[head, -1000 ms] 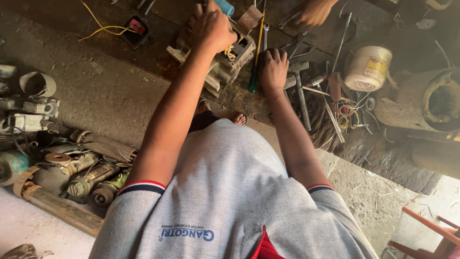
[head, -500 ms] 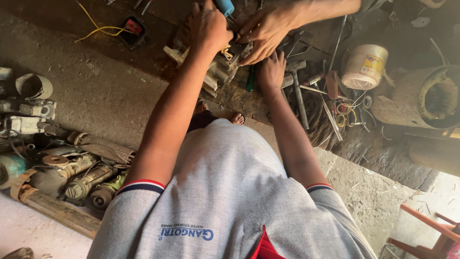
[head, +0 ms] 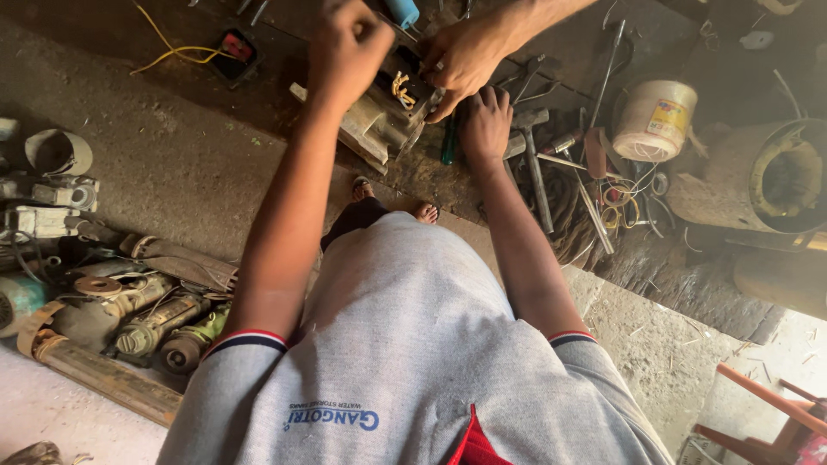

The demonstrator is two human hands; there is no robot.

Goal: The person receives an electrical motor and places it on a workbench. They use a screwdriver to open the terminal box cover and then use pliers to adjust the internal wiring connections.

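Observation:
My left hand (head: 349, 47) is curled into a fist just above a worn metal motor part (head: 379, 116) with yellow wires, on a dirty workbench (head: 258, 155). I see nothing in the fist. My right hand (head: 485, 125) lies flat on the bench, fingers apart, beside a green-handled screwdriver (head: 449, 142) and a hammer (head: 534, 164). Another person's hand (head: 465, 56) reaches in from the upper right and touches the motor part. A blue handle (head: 402, 10) pokes up behind it.
A white bucket (head: 655, 120), a round motor casing (head: 780, 181), loose tools and wire coils (head: 616, 194) crowd the bench's right side. A black and red meter (head: 233, 56) with yellow wire lies at left. Old motors (head: 129, 319) are heaped on the floor; a red chair (head: 767, 413) stands at bottom right.
The other person's hand has come down from the upper right onto the motor part. My left hand has lifted off it and closed into a fist. My right hand has stayed put.

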